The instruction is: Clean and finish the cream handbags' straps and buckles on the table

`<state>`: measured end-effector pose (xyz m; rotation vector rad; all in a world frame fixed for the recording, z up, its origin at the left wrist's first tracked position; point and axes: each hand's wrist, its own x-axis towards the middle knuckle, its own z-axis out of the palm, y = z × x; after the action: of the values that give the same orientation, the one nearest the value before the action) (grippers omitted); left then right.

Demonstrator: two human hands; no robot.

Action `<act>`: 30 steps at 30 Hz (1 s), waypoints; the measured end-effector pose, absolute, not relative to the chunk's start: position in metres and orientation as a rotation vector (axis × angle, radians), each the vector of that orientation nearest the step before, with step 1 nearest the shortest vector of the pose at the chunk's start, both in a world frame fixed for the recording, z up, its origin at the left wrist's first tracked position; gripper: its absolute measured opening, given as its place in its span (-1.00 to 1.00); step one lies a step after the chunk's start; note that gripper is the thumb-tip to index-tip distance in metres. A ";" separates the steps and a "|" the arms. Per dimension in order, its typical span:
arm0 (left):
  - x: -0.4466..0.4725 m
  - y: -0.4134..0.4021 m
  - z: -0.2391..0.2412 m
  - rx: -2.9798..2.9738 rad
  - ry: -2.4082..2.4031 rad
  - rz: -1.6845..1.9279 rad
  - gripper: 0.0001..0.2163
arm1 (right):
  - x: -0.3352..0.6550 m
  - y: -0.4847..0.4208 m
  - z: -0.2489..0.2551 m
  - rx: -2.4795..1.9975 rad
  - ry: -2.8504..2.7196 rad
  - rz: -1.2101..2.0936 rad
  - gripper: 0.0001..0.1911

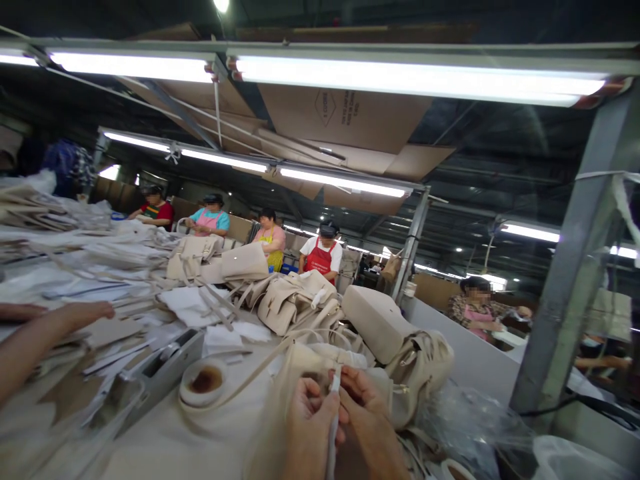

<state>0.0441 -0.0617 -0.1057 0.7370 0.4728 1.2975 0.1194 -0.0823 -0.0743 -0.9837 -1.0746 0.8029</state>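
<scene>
Both my hands meet at the bottom centre over a beige bag (pixel 300 363). My left hand (pixel 311 427) and my right hand (pixel 367 417) pinch a narrow white strip (pixel 334 407) that runs upright between the fingers. A long beige strap (pixel 250 377) trails from the bag leftward across the table. A round white dish (pixel 204 381) with brown glue inside sits just left of my hands.
A grey metal tool (pixel 155 377) lies left of the dish. Beige bags (pixel 295 300) and cut pieces cover the table. Another person's arm (pixel 40 333) reaches in from the left. Several workers sit at the far end. A steel post (pixel 570 267) stands on the right.
</scene>
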 end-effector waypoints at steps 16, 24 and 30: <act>0.012 -0.063 -0.094 0.596 0.268 0.831 -0.65 | 0.123 -0.094 -0.054 -0.829 -1.132 1.234 -0.46; 0.010 -0.057 -0.095 0.547 0.298 0.789 -0.75 | 0.137 -0.087 -0.061 -0.874 -1.203 1.142 -0.58; 0.017 -0.052 -0.105 0.632 0.276 0.762 -0.55 | 0.140 -0.073 -0.075 -1.017 -1.171 0.999 -0.53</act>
<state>0.0169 -0.0522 -0.1052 0.6319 0.2756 0.7624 0.1397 -0.0727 -0.0754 -1.0167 -1.1712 0.9987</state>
